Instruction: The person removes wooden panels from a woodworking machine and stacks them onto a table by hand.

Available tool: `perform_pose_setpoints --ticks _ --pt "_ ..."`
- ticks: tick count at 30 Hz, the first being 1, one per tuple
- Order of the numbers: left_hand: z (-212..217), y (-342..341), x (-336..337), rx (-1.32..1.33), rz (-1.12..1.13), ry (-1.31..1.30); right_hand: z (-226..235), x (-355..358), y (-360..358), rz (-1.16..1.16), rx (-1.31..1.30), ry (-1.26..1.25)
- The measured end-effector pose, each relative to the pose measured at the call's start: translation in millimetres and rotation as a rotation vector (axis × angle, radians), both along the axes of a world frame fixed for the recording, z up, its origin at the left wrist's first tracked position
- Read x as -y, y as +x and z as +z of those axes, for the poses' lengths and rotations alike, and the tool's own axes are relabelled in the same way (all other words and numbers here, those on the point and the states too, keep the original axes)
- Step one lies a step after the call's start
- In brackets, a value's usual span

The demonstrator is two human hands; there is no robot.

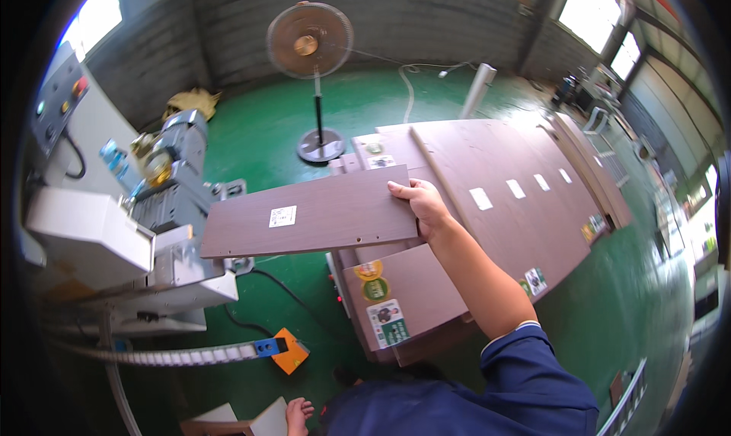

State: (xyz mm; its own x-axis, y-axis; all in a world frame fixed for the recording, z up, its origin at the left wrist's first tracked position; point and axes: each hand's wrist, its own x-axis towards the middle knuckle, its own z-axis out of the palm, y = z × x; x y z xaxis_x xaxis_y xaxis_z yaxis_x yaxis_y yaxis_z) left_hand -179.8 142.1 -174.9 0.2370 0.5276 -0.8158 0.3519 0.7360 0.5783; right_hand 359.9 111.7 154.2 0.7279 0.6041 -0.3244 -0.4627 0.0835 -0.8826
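Note:
My right hand (423, 206) grips the right end of a long brown wood-grain board (327, 211), thumb on top and fingers underneath. The board lies roughly level, with a white label on its face and small holes along its near edge. Its left end overlaps the grey machine (179, 265) in view; whether they touch I cannot tell. At the bottom edge my left hand (298, 415) shows only in part, fingers loosely bent and nothing visible in them. It is beside some pale-and-brown board pieces (263, 421).
Right of centre, a stack of brown panels (518, 154) carries labels and stickers. A standing fan (311, 40) is behind it on the green floor. An orange box (290, 351) and a cable (266, 276) lie near the machine. A segmented cable chain (190, 356) crosses lower left.

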Motion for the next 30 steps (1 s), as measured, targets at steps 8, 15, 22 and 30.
perform_pose_setpoints --ticks 8,15,22,30 --pt "-29.4 46.9 7.0 -0.039 -0.426 -0.102 37.4 219.0 -19.1 -0.426 0.142 0.241" --pt "-9.0 152.5 53.8 -0.041 -0.660 0.029 18.5 451.2 -18.4 -0.871 0.169 0.461" --pt "-8.6 271.7 165.3 -0.022 -0.728 0.130 -27.2 682.0 13.4 -1.159 0.172 0.548" --pt "-40.0 367.0 355.8 -0.094 -1.066 0.004 -5.9 871.8 57.4 -1.397 0.259 0.514"
